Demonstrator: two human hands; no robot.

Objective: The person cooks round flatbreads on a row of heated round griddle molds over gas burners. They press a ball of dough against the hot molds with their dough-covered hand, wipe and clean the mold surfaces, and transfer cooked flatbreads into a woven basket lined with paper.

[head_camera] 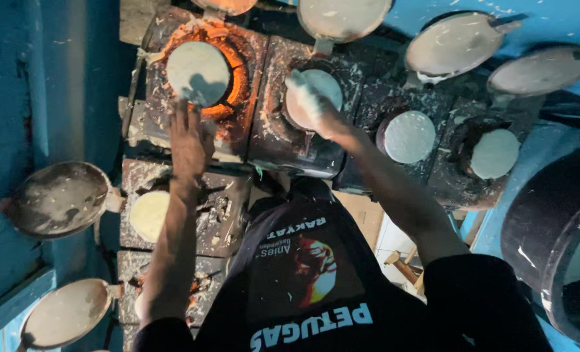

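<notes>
The left hand (189, 140), grip open and empty, reaches beside the glowing burner's white disc (197, 70); the right hand (311, 104) presses flat on the next disc (316, 98). Light, quick touches seem wise.

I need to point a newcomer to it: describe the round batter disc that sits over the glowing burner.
Start at the row of blackened stoves along the top. The leftmost one glows orange, and the pale disc sits in that ring, just beyond the left hand. Unlike its neighbours, it alone has bright fire around its rim.
</notes>
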